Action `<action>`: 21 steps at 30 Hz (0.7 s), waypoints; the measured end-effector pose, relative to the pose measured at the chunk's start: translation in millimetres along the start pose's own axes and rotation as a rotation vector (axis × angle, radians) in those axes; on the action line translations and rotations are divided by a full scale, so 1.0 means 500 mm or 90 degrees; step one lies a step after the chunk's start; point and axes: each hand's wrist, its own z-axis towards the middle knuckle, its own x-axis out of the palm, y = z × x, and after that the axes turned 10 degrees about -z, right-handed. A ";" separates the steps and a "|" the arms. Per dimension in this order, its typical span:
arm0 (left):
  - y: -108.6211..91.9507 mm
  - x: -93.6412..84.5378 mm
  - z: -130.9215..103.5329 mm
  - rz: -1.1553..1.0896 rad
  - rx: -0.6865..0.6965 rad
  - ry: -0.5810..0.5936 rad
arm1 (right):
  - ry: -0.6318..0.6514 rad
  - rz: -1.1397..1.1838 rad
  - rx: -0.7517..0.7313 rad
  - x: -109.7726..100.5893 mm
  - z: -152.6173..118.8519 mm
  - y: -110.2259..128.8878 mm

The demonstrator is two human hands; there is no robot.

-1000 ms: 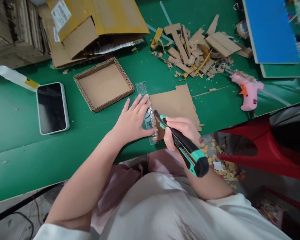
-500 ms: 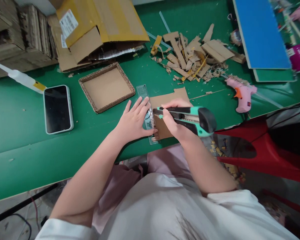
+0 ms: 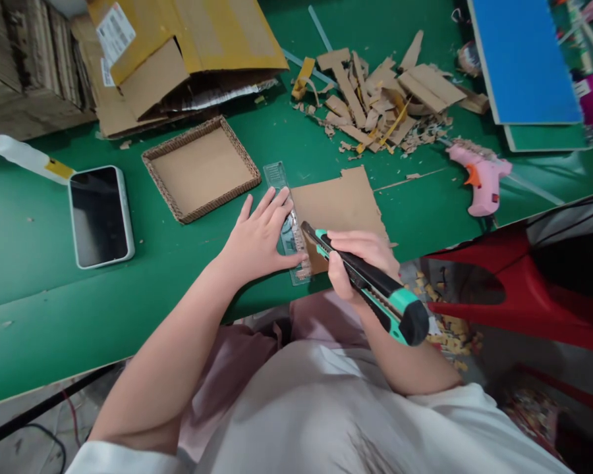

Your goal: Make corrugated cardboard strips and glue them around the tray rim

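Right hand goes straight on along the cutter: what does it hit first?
The cutter in the right hand would likely meet the clear ruler first, with the left hand close behind. Height above the ruler is unclear, so it might pass over.

The cutter [image 3: 383, 284] is swung round in the right hand [image 3: 366, 260]: its handle, pointed almost straight right half a second ago, is now slanted toward the near right, much as a second ago. The hand itself is shifted nearer, its fingers [image 3: 348, 242] drawn back from the far part of the cardboard sheet [image 3: 333, 201]. More of the sheet's ragged right edge, previously covered, is exposed.
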 end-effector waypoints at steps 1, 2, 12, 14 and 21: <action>0.001 0.000 0.000 -0.001 0.002 -0.002 | 0.004 0.000 0.002 -0.001 0.000 0.000; 0.001 0.000 0.000 -0.001 0.004 -0.003 | 0.008 -0.001 0.004 -0.002 0.000 0.001; -0.001 0.001 0.000 -0.017 -0.002 -0.008 | 0.061 -0.032 -0.025 0.008 0.005 0.005; -0.002 0.001 0.000 -0.023 -0.001 -0.008 | 0.069 -0.023 -0.015 0.014 0.020 0.002; 0.000 -0.001 -0.001 -0.007 0.002 -0.002 | 0.180 0.014 0.080 0.024 0.079 -0.023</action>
